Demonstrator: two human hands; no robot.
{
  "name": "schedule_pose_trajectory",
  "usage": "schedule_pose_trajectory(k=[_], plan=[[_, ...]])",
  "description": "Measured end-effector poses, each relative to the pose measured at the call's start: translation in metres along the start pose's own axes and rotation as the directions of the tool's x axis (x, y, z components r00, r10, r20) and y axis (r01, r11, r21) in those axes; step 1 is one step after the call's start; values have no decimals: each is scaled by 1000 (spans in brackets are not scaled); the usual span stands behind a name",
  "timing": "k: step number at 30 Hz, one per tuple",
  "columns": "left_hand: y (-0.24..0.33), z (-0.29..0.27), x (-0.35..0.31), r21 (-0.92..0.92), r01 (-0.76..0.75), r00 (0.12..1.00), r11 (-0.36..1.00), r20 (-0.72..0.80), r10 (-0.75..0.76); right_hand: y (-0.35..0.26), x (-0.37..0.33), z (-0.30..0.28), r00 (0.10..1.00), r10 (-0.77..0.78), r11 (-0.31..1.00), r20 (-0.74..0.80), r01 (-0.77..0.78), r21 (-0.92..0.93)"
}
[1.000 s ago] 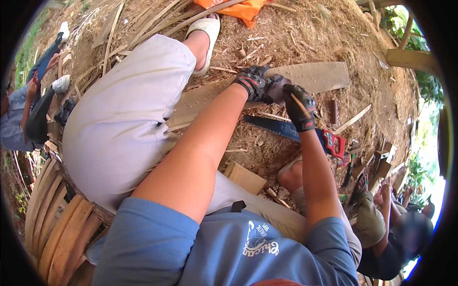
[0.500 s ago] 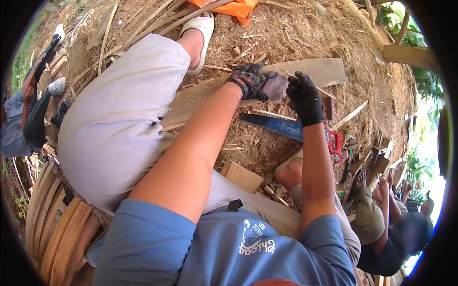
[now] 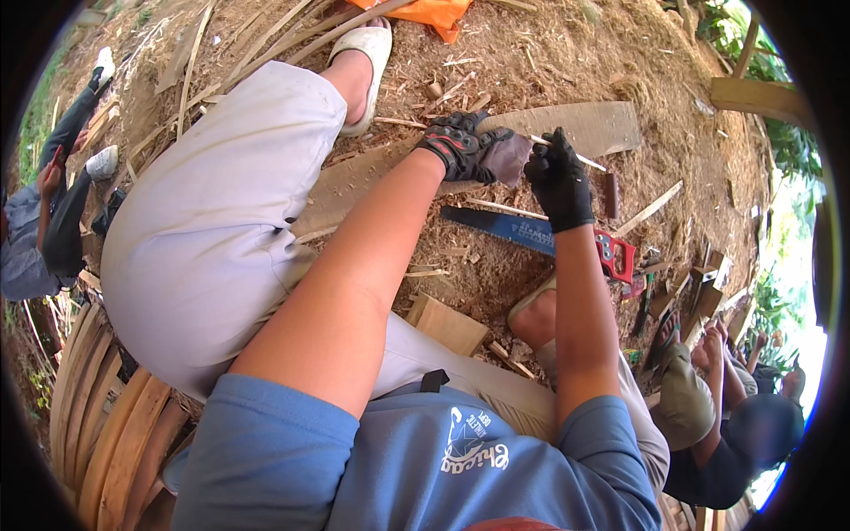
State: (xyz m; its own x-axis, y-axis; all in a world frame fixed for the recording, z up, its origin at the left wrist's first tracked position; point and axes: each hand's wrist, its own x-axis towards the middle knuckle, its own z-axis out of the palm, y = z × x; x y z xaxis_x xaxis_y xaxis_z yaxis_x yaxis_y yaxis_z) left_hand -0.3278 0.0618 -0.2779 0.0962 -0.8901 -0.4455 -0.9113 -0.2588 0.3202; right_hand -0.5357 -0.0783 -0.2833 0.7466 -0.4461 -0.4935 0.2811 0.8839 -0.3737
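Observation:
My left hand [image 3: 456,149], in a black glove with red trim, is closed on a piece of brownish-purple sheet [image 3: 507,159] that looks like sandpaper. A thin wooden stick [image 3: 589,163] shows beyond the sheet, and my right hand [image 3: 558,181], in a black glove, pinches it. A similar thin length shows left of my left hand; whether it is the same stick is hidden. Both hands are over a long flat board [image 3: 575,128] lying on the ground. Just below them lies a handsaw [image 3: 509,228] with a blue blade and red handle, partly behind my right forearm.
Wood shavings and offcuts cover the ground. A wooden block [image 3: 447,326] lies between my legs. An orange bag [image 3: 434,16] and long strips [image 3: 266,53] are at the top. Curved wooden pieces [image 3: 111,442] stand lower left. Other people are at the far left and lower right.
My right hand has shifted slightly left and turned a little. The stick's right end has moved up and left. My left hand stays closed on the sheet.

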Motion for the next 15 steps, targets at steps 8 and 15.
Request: schedule_pose_trajectory(k=[8, 15], plan=[[1, -1, -3, -52, -7, 1000, 999, -31, 5, 19, -8, 17, 960, -230, 851, -159, 119, -511], [2, 0, -1, -20, 4, 1000, 1000, -23, -4, 45, -13, 8, 931, -340, 335, 135, 254, -907]])
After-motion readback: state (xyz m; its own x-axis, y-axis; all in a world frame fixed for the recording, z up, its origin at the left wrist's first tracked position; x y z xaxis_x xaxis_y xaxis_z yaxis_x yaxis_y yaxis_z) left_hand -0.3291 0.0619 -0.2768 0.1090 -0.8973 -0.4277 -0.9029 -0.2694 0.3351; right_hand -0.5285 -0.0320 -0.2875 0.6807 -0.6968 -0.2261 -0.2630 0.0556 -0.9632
